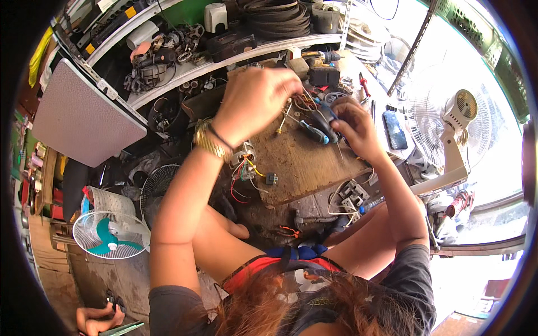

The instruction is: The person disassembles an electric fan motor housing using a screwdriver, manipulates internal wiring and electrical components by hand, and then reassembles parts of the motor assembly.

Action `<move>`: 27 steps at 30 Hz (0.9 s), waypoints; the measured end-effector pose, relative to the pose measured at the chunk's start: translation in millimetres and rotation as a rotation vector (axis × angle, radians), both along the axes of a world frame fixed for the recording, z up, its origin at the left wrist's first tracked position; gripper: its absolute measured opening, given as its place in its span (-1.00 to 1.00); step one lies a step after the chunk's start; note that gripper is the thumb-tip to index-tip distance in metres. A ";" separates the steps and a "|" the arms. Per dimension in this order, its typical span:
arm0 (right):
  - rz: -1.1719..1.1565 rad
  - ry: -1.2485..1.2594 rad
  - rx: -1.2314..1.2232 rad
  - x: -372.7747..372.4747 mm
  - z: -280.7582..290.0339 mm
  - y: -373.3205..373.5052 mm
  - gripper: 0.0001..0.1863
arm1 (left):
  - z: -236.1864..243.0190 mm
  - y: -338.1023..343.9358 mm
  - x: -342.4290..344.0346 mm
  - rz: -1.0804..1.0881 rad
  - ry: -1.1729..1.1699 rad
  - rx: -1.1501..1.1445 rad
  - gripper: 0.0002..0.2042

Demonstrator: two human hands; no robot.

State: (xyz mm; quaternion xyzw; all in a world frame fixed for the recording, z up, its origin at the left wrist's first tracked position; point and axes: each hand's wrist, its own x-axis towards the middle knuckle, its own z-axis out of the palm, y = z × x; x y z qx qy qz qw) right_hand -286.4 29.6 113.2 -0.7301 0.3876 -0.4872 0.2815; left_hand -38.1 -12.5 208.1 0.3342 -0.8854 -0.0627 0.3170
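You are working with both hands over the wooden counter (302,173), close to some thin wires (304,102).
Your left hand (255,101) is bending with its fingertips narrow, just beside these wires, which are lying near the far part of the counter; whether it is gripping one, I cannot tell. Your right hand (357,127) is curling its fingers near a dark object (323,119), and its hold is also not clear. Between the hands, a blue-and-black screwdriver (315,133) is lying on the wood, while a smartphone (394,130) is resting at the right.
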 end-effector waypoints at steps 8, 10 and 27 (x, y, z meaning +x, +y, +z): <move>0.062 -0.688 0.049 25.5 13.4 15.4 -0.71 | -87.0 -4.7 -35.2 -0.151 0.480 0.366 -0.71; -0.052 -0.804 0.098 22.1 8.2 9.7 -0.71 | -88.4 24.0 -45.1 -0.011 0.332 0.361 -0.76; 0.145 -0.416 0.167 33.5 -22.9 14.3 -0.78 | -61.2 -19.0 5.0 -0.154 0.031 0.224 -0.83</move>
